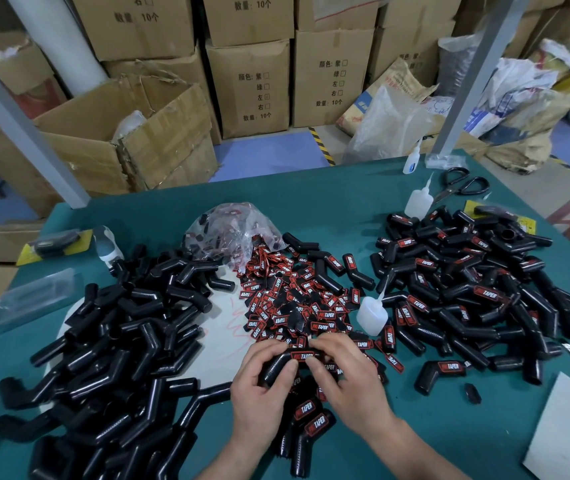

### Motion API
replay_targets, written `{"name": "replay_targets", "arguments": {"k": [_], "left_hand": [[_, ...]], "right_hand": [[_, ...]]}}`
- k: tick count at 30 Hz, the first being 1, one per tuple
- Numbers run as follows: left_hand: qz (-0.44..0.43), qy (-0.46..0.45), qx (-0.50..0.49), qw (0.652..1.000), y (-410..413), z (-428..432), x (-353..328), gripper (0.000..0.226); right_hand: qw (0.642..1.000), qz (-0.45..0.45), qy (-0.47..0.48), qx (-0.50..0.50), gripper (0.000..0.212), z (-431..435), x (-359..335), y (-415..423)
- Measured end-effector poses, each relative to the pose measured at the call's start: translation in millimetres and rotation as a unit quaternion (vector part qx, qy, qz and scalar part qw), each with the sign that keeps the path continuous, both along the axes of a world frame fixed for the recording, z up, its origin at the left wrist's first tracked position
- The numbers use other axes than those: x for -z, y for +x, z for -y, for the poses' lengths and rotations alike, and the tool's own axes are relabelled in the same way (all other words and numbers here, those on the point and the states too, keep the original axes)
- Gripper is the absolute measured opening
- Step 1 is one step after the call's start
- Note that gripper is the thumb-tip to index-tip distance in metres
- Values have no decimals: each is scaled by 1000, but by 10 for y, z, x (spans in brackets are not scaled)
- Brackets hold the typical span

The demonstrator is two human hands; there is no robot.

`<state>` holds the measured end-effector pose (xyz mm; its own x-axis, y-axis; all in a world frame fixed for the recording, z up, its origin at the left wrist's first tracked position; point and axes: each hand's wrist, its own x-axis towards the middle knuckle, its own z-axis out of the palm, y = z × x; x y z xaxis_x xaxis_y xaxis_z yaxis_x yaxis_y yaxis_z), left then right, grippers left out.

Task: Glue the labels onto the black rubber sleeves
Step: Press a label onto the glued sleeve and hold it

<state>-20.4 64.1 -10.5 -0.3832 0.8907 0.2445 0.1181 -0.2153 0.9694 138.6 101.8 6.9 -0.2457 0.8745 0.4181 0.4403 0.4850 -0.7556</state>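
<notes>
Left hand (263,386) curls round the bent black rubber sleeve (274,370), held just above the green bench (328,209) at near centre; the right hand (349,375) pinches its red-and-black label (306,356) down onto the upper arm. Sleeve looks light, soft and squashy: grip at the elbow, clear of glue

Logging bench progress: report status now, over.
Left hand and right hand both grip one sleeve, label on it. Glue bottle stands right of the loose labels. Nothing blocks the hands.
</notes>
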Motion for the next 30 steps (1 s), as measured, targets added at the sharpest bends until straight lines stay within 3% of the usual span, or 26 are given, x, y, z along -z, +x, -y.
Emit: {"name": "replay_targets", "arguments": {"k": [30], "left_hand": [[59, -6, 16, 998, -1, -2, 37, 21]], "right_hand": [[999, -32, 20, -27, 27, -14, 83, -14]]}}
